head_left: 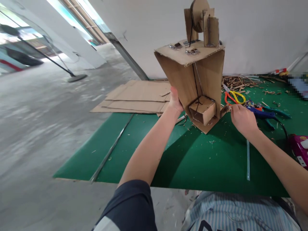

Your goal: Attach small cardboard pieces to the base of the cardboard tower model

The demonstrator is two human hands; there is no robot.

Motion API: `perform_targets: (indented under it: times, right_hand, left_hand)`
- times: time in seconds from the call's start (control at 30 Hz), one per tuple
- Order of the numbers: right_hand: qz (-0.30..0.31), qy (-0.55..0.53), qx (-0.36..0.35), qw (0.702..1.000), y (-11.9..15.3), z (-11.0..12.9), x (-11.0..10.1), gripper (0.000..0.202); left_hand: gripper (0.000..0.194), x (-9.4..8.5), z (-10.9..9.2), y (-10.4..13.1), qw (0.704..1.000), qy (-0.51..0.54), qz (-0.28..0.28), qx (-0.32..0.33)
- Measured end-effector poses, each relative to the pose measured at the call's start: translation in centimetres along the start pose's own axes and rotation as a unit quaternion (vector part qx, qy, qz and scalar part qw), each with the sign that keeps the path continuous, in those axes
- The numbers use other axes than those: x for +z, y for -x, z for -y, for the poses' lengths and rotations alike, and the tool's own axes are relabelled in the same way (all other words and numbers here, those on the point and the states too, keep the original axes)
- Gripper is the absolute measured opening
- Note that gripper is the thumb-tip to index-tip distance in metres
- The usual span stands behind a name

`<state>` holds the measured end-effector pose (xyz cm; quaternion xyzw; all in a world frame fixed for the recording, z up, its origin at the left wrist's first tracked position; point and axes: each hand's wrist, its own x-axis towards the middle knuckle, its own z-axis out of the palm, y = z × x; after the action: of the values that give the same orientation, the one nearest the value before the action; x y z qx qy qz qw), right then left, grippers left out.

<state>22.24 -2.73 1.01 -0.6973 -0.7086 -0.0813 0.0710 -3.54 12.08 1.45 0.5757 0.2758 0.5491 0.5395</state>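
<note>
A tall cardboard model (176,75) stands tilted on the green table, open at the front. A cardboard wheel (201,14) sits between uprights on its top, and a dark string runs down from there to a small cardboard box (209,113) inside, near the bottom. My left hand (176,102) grips the model's left side, thumb up, with its other fingers hidden behind the panel. At the lower right side, my right hand (243,120) is closed with its fingertips on a small brown cardboard piece (224,111) that sticks out from the model.
Scissors (234,96), pliers (276,112) and a blue glue gun (261,113) lie right of the model. Cardboard scraps (237,82) are heaped behind. Flat cardboard sheets (139,94) lie at the left back. A clear glue stick (248,160) and a magenta box (298,149) are at right.
</note>
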Motion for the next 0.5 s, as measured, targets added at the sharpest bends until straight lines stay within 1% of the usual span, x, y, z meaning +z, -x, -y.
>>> perform_targets:
  times: [0.07,0.13,0.23,0.3,0.37,0.43,0.5]
  right_hand:
    - [-0.009,-0.004,0.022,1.000,-0.37,-0.26,-0.02,0.030]
    - [-0.003,0.008,0.031,0.999,-0.58,-0.35,0.22,0.030]
    - [0.026,0.029,0.006,0.999,-0.33,-0.20,0.61,0.029]
    - [0.030,0.031,-0.023,0.999,-0.01,-0.14,0.61,0.029]
    - [0.012,0.022,-0.028,0.999,0.12,-0.23,0.39,0.028]
    - [-0.011,0.010,-0.005,1.000,-0.04,-0.43,0.13,0.031]
    - [-0.017,0.009,0.020,1.000,-0.33,-0.60,0.04,0.031]
  left_hand:
    - [0.119,-0.03,0.06,0.11,0.999,0.033,0.004,0.003]
    - [0.115,-0.02,0.14,0.16,0.998,0.059,0.000,0.003]
    - [0.112,0.06,0.26,0.11,0.996,0.086,-0.012,0.003]
    - [0.109,0.09,0.28,0.07,0.995,0.094,-0.016,0.001]
    - [0.107,0.06,0.26,0.06,0.995,0.094,-0.012,-0.003]
    - [0.105,0.03,0.23,0.07,0.996,0.091,-0.007,-0.003]
    - [0.104,0.04,0.22,0.08,0.996,0.089,-0.009,0.008]
